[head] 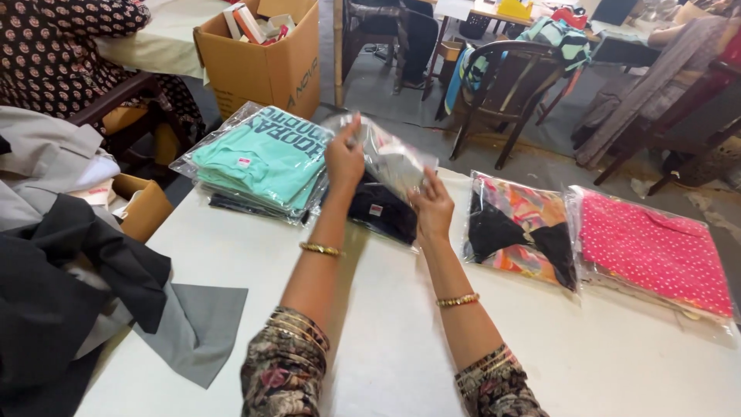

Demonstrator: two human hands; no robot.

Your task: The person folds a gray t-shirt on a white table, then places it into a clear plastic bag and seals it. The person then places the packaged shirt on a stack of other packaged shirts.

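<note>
Above the black packet (382, 215) on the table (401, 347), left hand (343, 158) and right hand (432, 207) grip a clear bagged garment (390, 162), with mint packets (262, 158) already stacked beside it.

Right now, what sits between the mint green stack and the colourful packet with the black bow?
Head view: a black bagged garment on the table, with both hands holding a clear bag above it.

Garment packing workshop: bagged clothes (262, 158), carton (266, 66)
</note>
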